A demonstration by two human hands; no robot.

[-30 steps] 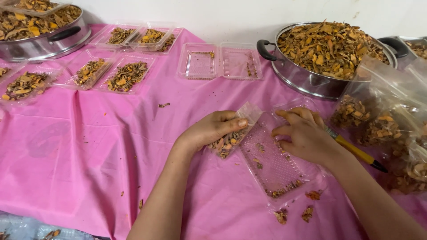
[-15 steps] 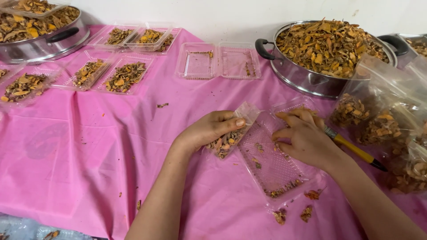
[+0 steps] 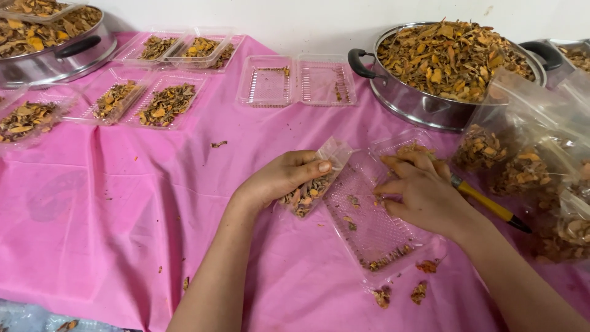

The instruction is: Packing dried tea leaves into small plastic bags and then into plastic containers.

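Note:
My left hand (image 3: 284,178) grips a small clear plastic bag (image 3: 311,189) partly filled with dried orange-brown chips, its mouth turned towards a clear plastic tray (image 3: 375,224). The tray lies tilted on the pink tablecloth (image 3: 123,203) with a few chips along its near edge. My right hand (image 3: 421,192) rests on the tray's far end, fingers curled over a small heap of chips. A few loose chips (image 3: 402,292) lie on the cloth just in front of the tray.
A steel pot (image 3: 430,101) heaped with dried chips stands at the back right, another pot (image 3: 55,52) at the back left. Filled clear trays (image 3: 150,104) and an open empty clamshell tray (image 3: 298,80) lie behind. Filled bags (image 3: 528,172) and a yellow pen (image 3: 488,206) sit at right.
Both hands stay at the bag and tray. My right hand's fingers have shifted slightly over the chips at the tray's far end.

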